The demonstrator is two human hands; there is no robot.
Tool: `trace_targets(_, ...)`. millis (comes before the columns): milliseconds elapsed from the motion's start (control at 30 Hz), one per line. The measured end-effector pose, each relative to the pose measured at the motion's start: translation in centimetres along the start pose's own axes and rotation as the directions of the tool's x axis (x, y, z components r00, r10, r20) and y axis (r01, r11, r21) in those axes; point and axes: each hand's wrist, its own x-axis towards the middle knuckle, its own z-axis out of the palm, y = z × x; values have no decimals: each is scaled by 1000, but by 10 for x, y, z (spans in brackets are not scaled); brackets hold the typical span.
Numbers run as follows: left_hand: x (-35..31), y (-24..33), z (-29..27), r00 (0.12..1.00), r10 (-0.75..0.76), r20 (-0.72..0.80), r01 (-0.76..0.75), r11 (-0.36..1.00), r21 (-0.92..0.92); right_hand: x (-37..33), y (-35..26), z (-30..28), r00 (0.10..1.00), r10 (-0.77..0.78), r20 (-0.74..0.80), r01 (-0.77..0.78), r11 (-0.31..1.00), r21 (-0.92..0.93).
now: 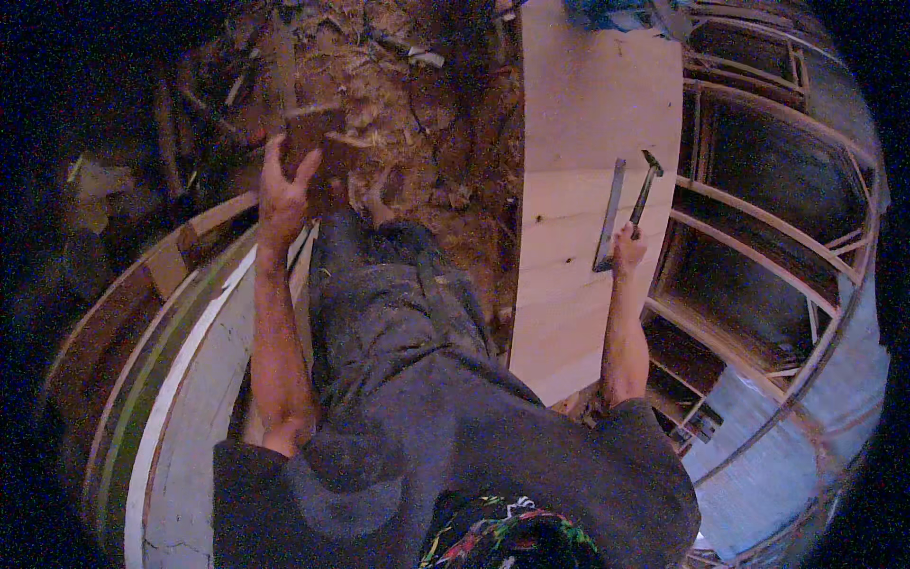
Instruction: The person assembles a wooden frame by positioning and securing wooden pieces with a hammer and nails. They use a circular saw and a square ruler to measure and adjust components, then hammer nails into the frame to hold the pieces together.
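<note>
My right hand [627, 251] is closed around the handle of a hammer [644, 201], its head pointing away from me. Beneath it lies a pale wooden panel [573, 123], long and wide, with a few dark knots. A grey L-shaped carpenter's square [612, 211] rests on that panel, just left of the hammer. On the other side, my left hand [283, 197] is raised with thumb and fingers apart. Brown wooden pieces [322, 128] appear just beyond its fingertips; whether it touches them is unclear in the dim light.
Wood shavings and scraps [379, 90] litter the ground ahead. Along the right stands a wooden framework [758, 242] with several crosspieces. Long boards [185, 370] curve along my left. Something blue [621, 14] sits at the panel's far end.
</note>
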Motion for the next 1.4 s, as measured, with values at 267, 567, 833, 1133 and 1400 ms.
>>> trace_targets(267, 40, 10, 104, 975, 222, 31, -180, 859, -479, -122, -218, 55, 858, -390, 334, 153, 815, 559)
trace_targets(567, -14, 7, 186, 768, 246, 591, 433, 480, -763, -229, -305, 22, 598, -619, 509, 25, 649, 761)
trace_targets(833, -43, -43, 260, 773, 159, 614, 208, 851, -482, -204, -248, 25, 805, -358, 472, 154, 896, 417)
trace_targets(1133, -126, -14, 337, 695, 84, 714, 122, 965, -232, -151, -230, 73, 789, -554, 265, 613, 734, -293)
trace_targets(1400, -169, 12, 366, 888, 15, 459, 276, 782, -559, -167, -229, 65, 766, -589, 258, 643, 709, -291)
